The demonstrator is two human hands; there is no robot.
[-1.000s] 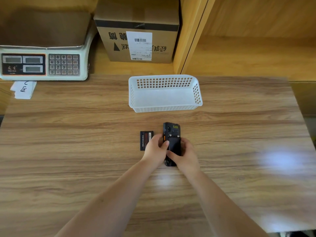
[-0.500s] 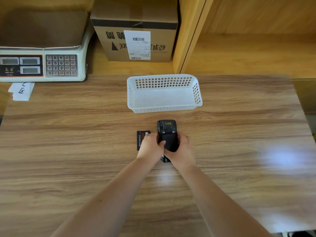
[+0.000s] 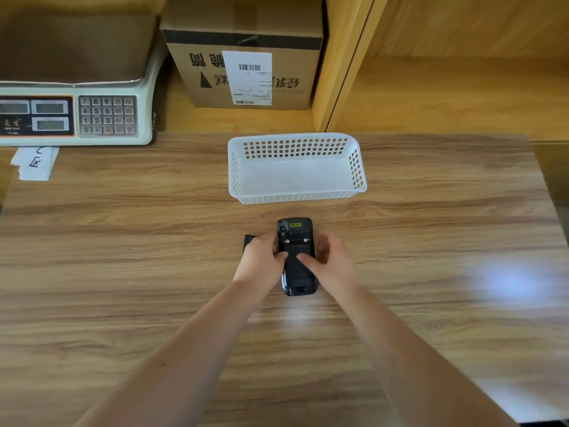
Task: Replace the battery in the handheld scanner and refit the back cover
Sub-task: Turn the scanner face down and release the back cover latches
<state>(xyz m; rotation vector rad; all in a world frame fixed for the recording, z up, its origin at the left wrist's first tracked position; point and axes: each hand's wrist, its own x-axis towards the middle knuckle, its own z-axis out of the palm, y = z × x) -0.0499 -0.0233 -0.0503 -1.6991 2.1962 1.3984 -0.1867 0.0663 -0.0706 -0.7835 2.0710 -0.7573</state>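
A black handheld scanner (image 3: pixel 296 238) is held back side up just over the wooden table (image 3: pixel 123 272), its yellow label at the far end. My left hand (image 3: pixel 261 261) grips its left side with the thumb on the back cover. My right hand (image 3: pixel 329 263) grips the right side, thumb also pressed on the back cover (image 3: pixel 297 272). A flat black battery (image 3: pixel 248 240) lies on the table just left of my left hand, mostly hidden behind it.
A white plastic basket (image 3: pixel 357 167) stands just beyond the scanner. A weighing scale (image 3: pixel 77 115) sits at the far left with a paper note (image 3: pixel 34 163) below it. A cardboard box (image 3: pixel 243 60) stands behind, beside a wooden shelf upright (image 3: pixel 341 63).
The scanner has turned straight and both hands have shifted along its sides. Both thumbs now rest on the back cover. The battery is more hidden behind my left hand.
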